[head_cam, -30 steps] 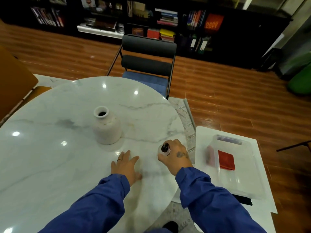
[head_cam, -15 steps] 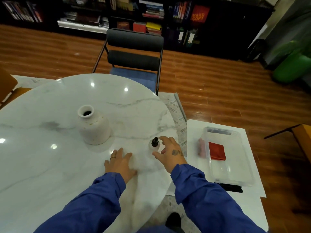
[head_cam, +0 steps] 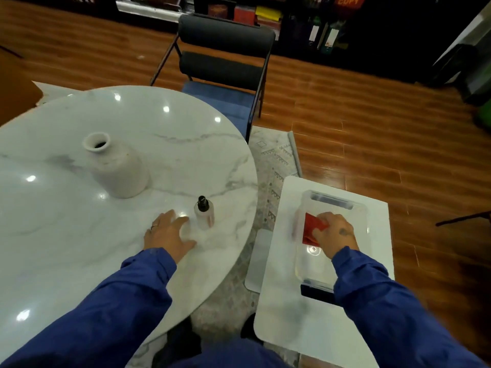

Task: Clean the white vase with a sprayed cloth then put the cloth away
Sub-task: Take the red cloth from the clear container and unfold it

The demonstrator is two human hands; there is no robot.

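The white vase (head_cam: pixel 119 168) stands upright on the round marble table (head_cam: pixel 66 248), left of centre. A small clear spray bottle (head_cam: pixel 204 213) with a black cap stands near the table's right edge. My left hand (head_cam: pixel 167 235) lies flat and open on the marble just left of the bottle, not touching it. My right hand (head_cam: pixel 336 235) reaches into a clear plastic bin (head_cam: pixel 332 201) and its fingers close on a folded red cloth (head_cam: pixel 309 227) lying in the bin.
The bin sits on a low white side table (head_cam: pixel 281 314) to the right of the marble table. A black chair (head_cam: pixel 225 67) with a blue seat stands behind the table. A patterned rug (head_cam: pixel 273 160) and wooden floor lie between; bookshelves line the back.
My right hand let go of the spray bottle, left it standing on the table, and moved right into the bin onto the red cloth. The left hand stayed flat.
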